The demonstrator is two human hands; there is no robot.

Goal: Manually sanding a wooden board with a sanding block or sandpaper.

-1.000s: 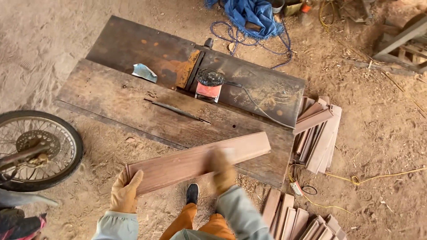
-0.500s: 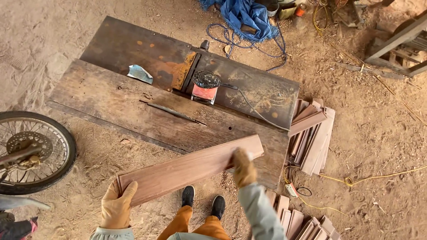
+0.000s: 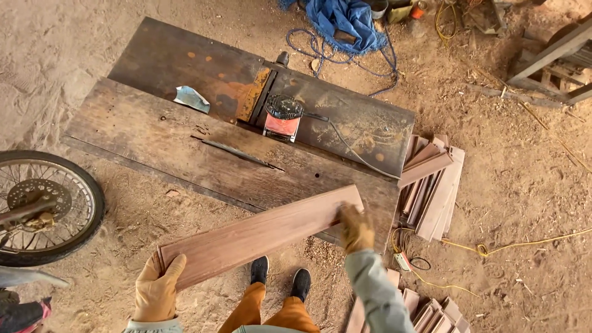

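**One board, two gloved hands**

One long board [image 3: 259, 234] of reddish-brown wood, flat and smooth-faced with straight edges, is held slanting above the near edge of the table [image 3: 142, 132]; its far end lies over the table's corner and its near end hangs over the sandy floor [image 3: 524, 185]. The left hand [image 3: 157, 290], in a tan leather glove, grips the near end — thumb on the top face, the other fingers wrapped under the end and out of sight. The right hand [image 3: 356, 228], gloved the same way, is at the far end; it is blurred, so whether its fingers are closed on the board cannot be told.

The table is made of two parts: a worn, grey-brown plank top with a narrow slot, and behind it a dark, rust-spotted metal plate. On the metal sit one red and black sander [image 3: 283, 117] with a thin cord, and one crumpled scrap of pale paper [image 3: 191, 98]. Two stacks of short boards lie on the floor — one stack [image 3: 435, 185] right of the table, one [image 3: 425, 308] by the person's right sleeve. Two black shoes [image 3: 280, 277] show below the board. One spoked wheel [image 3: 43, 206] stands at the left; a blue cloth [image 3: 348, 18] and looped blue cord lie beyond the table.
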